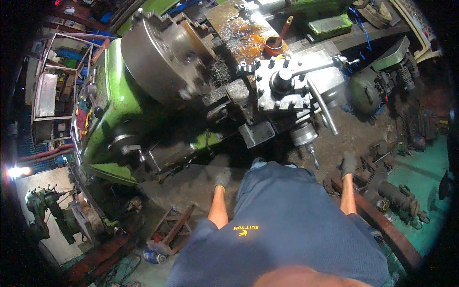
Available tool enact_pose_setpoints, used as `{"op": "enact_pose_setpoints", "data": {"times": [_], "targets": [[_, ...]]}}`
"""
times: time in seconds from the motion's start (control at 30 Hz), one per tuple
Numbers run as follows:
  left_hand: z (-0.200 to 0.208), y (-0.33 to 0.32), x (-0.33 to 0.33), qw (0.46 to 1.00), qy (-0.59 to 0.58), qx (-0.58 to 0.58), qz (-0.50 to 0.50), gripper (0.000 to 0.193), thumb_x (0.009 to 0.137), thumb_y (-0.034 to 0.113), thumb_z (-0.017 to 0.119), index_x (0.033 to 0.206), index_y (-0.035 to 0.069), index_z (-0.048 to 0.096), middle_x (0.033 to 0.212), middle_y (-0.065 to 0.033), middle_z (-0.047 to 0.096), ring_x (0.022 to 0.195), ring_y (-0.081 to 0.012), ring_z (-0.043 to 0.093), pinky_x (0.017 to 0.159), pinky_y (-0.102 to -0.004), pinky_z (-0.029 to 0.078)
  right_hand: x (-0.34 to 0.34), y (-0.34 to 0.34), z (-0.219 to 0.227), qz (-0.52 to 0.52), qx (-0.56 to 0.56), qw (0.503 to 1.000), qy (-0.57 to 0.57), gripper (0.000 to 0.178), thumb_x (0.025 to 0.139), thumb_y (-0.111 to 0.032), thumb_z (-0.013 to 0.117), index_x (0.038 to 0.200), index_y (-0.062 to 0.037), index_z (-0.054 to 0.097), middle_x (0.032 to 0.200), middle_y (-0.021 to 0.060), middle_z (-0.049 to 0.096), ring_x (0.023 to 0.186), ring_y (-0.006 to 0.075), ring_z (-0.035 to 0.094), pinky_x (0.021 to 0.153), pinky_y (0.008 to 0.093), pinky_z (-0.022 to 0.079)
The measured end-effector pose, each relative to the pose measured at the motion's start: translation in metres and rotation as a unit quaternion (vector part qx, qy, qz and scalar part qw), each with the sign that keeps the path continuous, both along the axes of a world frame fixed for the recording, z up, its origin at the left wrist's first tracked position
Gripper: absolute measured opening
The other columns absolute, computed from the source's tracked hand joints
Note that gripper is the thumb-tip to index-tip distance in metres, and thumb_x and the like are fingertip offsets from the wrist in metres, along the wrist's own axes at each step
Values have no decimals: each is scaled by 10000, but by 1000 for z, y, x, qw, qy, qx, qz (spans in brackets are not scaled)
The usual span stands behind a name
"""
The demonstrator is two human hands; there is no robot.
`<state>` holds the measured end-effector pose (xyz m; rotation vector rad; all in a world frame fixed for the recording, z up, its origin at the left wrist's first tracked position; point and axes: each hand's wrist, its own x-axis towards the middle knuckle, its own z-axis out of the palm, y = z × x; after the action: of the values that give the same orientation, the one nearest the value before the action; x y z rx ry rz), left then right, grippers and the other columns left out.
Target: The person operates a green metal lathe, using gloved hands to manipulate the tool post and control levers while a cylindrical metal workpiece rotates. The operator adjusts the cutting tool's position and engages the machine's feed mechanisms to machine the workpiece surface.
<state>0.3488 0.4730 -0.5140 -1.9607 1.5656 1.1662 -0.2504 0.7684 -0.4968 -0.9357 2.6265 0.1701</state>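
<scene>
Both my hands wear grey gloves and hang low in front of the lathe. My left hand (221, 170) is smeared by motion below the lathe bed, and its fingers cannot be made out. On the right, my right hand (349, 164) hangs beside the carriage, nearest to a small handwheel (304, 134) with a crank handle (313, 157), not touching it. Its fingers are too dark to read. Above stand a square steel tool post (282, 88) with a long clamping lever (324, 105) and, to its left, a large round chuck (160, 62).
The green headstock (114, 79) fills the left. A pot (274, 47) with a brush handle (287, 26) stands behind the tool post among metal chips (232, 31). A rusty metal frame (177, 229) and a can (154, 257) lie low left; greasy machine parts (399, 193) lie right.
</scene>
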Motion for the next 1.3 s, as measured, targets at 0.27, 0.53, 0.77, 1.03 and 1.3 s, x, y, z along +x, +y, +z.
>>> {"op": "enact_pose_setpoints", "data": {"times": [0.27,0.53,0.77,1.03,1.3], "targets": [[186,-92,-163,841,333,-426,-23,271,889,170,686,1112,21,729,1111,-170,730,1056,-334,688,967,-418,517,-63,-241,260,-31,-547,834,-60,323,984,-295,647,1126,-11,705,1013,54,710,880,140,636,805,289,512],[339,-129,-333,654,351,-652,-156,333,860,239,742,1145,67,732,1157,-150,705,1101,-331,651,955,-438,511,-54,-474,282,136,-407,883,-191,538,901,-487,710,1239,-70,694,1078,106,742,851,200,722,747,314,560],[334,-122,-379,733,242,-627,-108,444,889,421,750,1125,46,716,1167,-128,716,1092,-321,661,969,-421,499,-51,-559,228,289,-344,843,-297,474,939,-501,636,1149,-85,721,1108,152,733,956,324,709,859,403,524],[322,-121,-382,721,183,-660,-102,499,922,509,688,1126,55,716,1174,-131,721,1096,-335,661,973,-437,493,-58,-558,254,457,-412,723,-313,312,928,-371,643,1064,-96,703,1013,171,710,959,378,674,841,454,533],[324,-127,-385,705,204,-670,-113,548,904,550,686,1138,56,726,1160,-124,731,1082,-329,675,963,-429,502,-76,-559,280,532,-368,679,-347,299,920,-344,651,1096,-106,693,1054,145,710,990,343,681,875,432,534]]}}
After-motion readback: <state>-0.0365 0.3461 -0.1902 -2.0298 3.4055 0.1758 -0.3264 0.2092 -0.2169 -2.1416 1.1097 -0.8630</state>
